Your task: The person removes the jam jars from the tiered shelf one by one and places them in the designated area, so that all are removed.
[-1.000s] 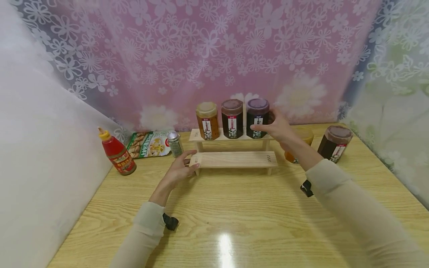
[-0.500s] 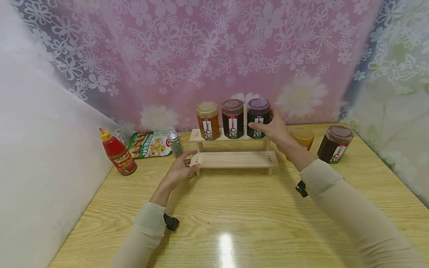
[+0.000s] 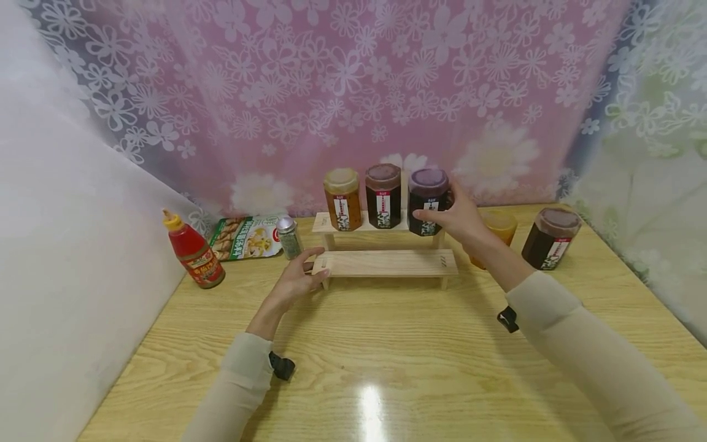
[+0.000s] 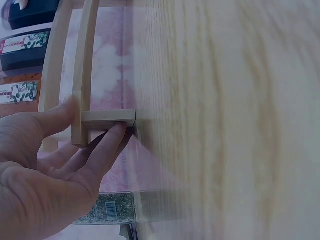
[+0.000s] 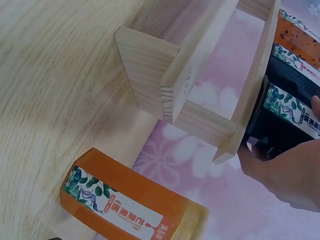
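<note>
My right hand (image 3: pixel 466 218) grips a dark jar with a purple lid (image 3: pixel 428 178), thumb across its front and fingers round its right side. That jar is at the right end of the upper step of a two-step wooden rack (image 3: pixel 386 263), overlapping the step's front edge. Beside it on the same step stand a brown-lidded dark jar (image 3: pixel 383 199) and an amber jar with a pale lid (image 3: pixel 342 202). With thumb and fingers, my left hand (image 3: pixel 295 279) holds the left end of the lower step; in the left wrist view the fingers (image 4: pixel 112 142) reach round the rack's leg.
Right of the rack stand an orange jar (image 5: pixel 125 200), partly hidden by my right arm in the head view, and another dark jar (image 3: pixel 551 239). On the left are a shaker (image 3: pixel 289 238), a green-and-white food packet (image 3: pixel 248 238) and a red sauce bottle (image 3: pixel 193 252). A flowered curtain (image 3: pixel 342 92) hangs behind.
The purple-lidded jar, in my right hand, has shifted slightly toward me and down, now overlapping the upper step's front edge. My left hand stays on the rack.
</note>
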`<state>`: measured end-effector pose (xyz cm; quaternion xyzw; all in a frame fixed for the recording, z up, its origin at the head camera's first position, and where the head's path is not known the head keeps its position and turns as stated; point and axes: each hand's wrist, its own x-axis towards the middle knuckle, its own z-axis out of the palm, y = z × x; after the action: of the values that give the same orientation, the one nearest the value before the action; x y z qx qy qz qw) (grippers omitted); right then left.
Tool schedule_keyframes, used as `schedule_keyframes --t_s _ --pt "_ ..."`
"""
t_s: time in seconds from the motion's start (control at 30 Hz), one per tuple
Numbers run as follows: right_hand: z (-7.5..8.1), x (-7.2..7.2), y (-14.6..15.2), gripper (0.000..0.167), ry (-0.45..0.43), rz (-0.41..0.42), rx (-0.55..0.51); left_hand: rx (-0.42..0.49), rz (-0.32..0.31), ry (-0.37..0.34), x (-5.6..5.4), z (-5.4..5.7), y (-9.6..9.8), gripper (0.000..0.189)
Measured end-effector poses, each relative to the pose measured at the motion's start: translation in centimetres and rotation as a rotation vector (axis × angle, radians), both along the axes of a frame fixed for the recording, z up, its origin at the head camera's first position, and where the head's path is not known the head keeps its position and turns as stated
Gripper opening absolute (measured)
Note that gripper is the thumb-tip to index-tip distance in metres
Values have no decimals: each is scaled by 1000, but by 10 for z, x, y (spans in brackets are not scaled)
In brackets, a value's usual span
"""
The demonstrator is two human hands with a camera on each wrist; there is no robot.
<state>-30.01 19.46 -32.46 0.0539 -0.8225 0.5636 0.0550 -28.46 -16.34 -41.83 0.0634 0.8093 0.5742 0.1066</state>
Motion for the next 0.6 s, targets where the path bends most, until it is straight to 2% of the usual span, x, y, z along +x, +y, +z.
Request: schedule_keyframes --t_s 0.13,0.4,0.6 --pt "0 6 2 106 13 22 11 14 -9 -3 0 0 0 62" --pt "1 23 11 98 -8 6 43 3 -2 2 2 0 1 61" --pt "2 32 19 103 -43 -5 19 -17 10 1 0 0 2 61"
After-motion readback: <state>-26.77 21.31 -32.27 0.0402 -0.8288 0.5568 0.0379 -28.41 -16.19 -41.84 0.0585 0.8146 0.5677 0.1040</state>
